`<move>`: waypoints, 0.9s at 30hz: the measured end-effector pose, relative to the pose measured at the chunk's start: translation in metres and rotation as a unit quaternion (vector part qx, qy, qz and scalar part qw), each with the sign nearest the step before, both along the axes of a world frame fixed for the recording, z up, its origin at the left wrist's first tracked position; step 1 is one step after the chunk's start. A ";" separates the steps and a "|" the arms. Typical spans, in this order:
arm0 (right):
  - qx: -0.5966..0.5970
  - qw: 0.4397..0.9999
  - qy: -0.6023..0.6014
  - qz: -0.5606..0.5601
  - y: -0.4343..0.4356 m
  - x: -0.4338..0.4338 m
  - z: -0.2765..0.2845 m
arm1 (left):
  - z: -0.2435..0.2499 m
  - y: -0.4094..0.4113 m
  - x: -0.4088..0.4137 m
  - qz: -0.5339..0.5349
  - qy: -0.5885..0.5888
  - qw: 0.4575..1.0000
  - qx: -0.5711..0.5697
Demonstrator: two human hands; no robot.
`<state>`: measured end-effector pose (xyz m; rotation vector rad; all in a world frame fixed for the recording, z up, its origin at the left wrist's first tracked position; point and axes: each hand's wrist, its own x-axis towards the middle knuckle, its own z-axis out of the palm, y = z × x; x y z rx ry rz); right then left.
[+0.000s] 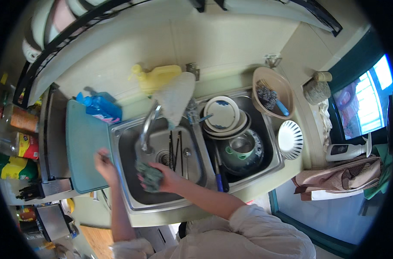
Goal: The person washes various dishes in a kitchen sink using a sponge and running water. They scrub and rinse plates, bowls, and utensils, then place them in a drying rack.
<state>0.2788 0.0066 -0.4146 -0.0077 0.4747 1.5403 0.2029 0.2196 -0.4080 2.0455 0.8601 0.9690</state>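
Observation:
In the head view my right hand (169, 178) grips a wet green cloth (150, 176) over the left steel basin (193, 155), below and in front of the curved faucet (145, 132). My left hand (105, 166) is raised near the basin's left rim, beside a pale blue-green board (86, 149). Its fingers are blurred, and I cannot tell whether they hold anything. Dark chopsticks (176, 149) lie in the left basin next to a metal spoon (187, 153). A round drain strainer (164, 157) shows beside them.
The right basin (275, 149) holds stacked plates (221, 111), a green-handled pot (241, 145) and a blue-handled utensil (219, 181). Behind stand a blue soap bottle (102, 108) and a yellow jug (164, 76). A scrubber lies in a beige tub (272, 76); a striped dish (290, 140) sits right.

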 end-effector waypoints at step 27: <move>-0.558 0.234 -0.795 0.044 -0.302 0.124 -0.124 | -0.129 -0.368 0.177 -0.284 0.324 0.680 -0.593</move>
